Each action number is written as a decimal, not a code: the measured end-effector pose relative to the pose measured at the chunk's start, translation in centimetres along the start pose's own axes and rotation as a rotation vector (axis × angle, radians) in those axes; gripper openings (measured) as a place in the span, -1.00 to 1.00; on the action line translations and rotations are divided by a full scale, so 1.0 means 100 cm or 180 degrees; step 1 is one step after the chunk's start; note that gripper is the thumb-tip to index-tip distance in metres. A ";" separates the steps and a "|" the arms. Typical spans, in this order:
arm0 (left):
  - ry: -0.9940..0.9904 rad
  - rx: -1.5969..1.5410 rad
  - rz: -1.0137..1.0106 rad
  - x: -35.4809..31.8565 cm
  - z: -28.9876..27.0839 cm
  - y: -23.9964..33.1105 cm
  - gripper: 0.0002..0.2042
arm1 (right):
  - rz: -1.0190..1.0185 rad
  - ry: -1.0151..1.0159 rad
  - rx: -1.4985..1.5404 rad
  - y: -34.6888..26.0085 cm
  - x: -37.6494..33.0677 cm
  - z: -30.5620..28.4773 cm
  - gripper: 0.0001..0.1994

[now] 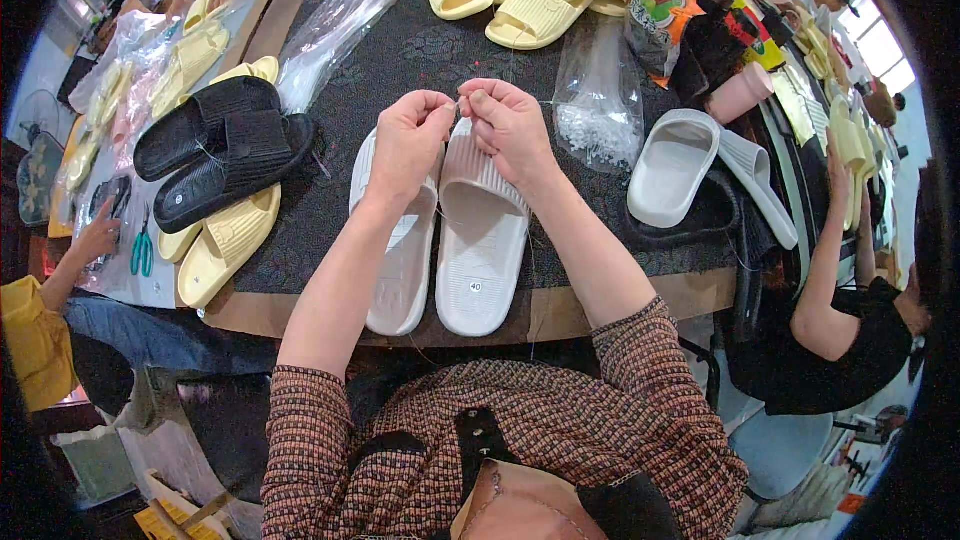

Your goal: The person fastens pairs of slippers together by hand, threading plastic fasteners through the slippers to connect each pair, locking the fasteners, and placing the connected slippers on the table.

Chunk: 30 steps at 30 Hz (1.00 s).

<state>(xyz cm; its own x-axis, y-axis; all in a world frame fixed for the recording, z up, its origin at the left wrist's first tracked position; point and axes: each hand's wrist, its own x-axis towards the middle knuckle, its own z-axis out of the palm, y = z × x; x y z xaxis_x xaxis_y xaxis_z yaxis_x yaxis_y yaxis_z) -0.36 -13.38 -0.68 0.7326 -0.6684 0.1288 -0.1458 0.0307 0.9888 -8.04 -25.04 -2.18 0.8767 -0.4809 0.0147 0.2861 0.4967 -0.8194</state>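
Observation:
A pair of light grey slide sandals lies before me on the dark patterned table cover, the left slide (pixel 400 275) beside the right slide (pixel 483 265), which has a small round sticker at its heel. Above their straps, my left hand (pixel 408 145) and my right hand (pixel 508 130) meet fingertip to fingertip. Both are closed in a pinch on a thin clear plastic strand (pixel 545 101), whose end trails off to the right. The part between the fingertips is tiny and mostly hidden.
Black slides (pixel 235 155) lie over yellow slides (pixel 232 245) at left, near teal-handled scissors (pixel 142 250). Clear strands (pixel 345 20) and a bag of them (pixel 597 110) flank my hands. More grey slides (pixel 675 165) and a pink cup (pixel 740 93) are at right. Co-workers sit on both sides.

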 end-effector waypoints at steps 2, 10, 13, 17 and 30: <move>0.0007 0.0011 -0.0005 0.000 0.001 0.000 -0.88 | 0.0011 -0.0005 -0.0062 0.000 0.001 -0.001 -0.89; 0.0090 0.0142 -0.0020 0.001 0.001 -0.001 -0.88 | 0.0111 -0.0119 0.0102 -0.001 0.001 -0.002 -0.88; 0.0123 0.0130 0.0056 0.001 0.001 -0.001 -0.88 | 0.0193 -0.0143 0.0171 -0.001 0.002 -0.003 -0.88; 0.0123 0.0150 0.0042 0.001 0.002 -0.002 -0.88 | 0.0225 -0.0165 0.0165 -0.002 0.001 -0.003 -0.88; 0.0305 0.0372 0.0293 -0.001 0.005 -0.001 -0.88 | 0.0207 -0.0211 -0.0052 -0.001 0.002 -0.003 -0.87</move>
<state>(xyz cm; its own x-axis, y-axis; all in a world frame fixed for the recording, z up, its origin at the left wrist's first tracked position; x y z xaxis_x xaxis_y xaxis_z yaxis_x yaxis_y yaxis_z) -0.72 -13.66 -0.85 0.7718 -0.5927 0.2305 -0.2874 -0.0018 0.9578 -8.04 -25.38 -2.27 0.9170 -0.3990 -0.0014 0.2221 0.5132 -0.8290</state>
